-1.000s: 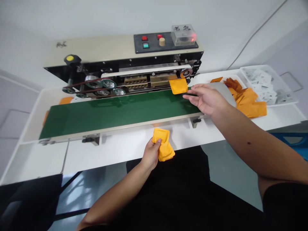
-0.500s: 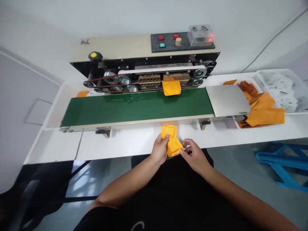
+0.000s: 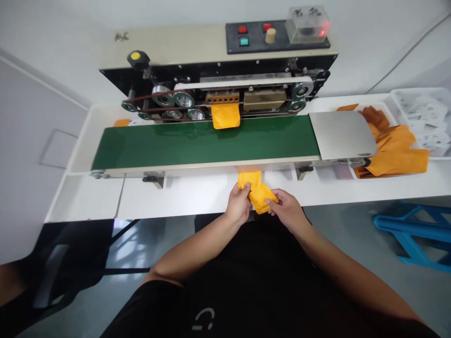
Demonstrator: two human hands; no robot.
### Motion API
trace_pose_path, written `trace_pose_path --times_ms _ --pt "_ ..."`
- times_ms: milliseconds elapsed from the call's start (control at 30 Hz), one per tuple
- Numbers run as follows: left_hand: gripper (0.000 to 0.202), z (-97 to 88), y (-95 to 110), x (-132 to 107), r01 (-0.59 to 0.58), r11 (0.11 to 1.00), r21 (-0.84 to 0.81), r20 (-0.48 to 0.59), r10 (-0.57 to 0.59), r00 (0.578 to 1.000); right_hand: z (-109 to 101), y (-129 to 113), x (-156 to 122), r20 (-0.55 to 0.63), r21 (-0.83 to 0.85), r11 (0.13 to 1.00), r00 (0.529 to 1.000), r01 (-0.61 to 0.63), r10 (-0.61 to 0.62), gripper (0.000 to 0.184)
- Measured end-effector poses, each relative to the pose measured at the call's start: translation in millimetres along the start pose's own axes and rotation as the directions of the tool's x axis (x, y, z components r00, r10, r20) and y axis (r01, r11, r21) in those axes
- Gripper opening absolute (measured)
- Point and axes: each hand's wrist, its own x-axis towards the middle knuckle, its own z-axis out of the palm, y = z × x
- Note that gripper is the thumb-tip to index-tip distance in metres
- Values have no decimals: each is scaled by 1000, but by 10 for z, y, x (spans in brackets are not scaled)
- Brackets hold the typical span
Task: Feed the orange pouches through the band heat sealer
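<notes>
Left forearm (image 3: 190, 253) and right forearm (image 3: 338, 258) angled inward from the lower corners of the view, both bare, meeting just behind the front edge of the worktop (image 3: 169, 213) near its middle. Left hand (image 3: 239, 204) closed in a firm grip, knuckles forward. Right hand (image 3: 287, 210) just beside it, fingers reaching left in a pinch, wrist low.
</notes>
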Motion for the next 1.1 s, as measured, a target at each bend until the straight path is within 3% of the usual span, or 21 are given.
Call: trace_pose_path --times_ms 300,500,667,833,867,1033,1100 --pt "50 -11 1 -19 121 992 41 51 -123 991 -50 31 49 -110 69 997 994 26 -19 39" --pt "45 -43 28 -4 108 994 35 37 -109 993 -162 46 74 -205 -9 997 975 81 -81 33" --pt "49 -69 24 28 67 997 43 66 -70 995 -182 -22 60 -258 174 980 965 93 -46 33" --pt "53 -122 21 53 34 998 43 59 -37 998 -255 -116 -13 -239 247 963 970 111 -50 81" --pt "53 -131 23 54 33 999 41 53 -35 998 -281 -135 -35 -217 221 969 974 109 -60 82" --pt "48 -145 29 43 36 999 24 48 -37 998 -410 -202 -130 -191 8 994 976 109 -105 28" --pt "46 -147 30 40 32 999 23 41 -33 999 -452 -246 -155 -163 -40 994 980 106 -111 25"
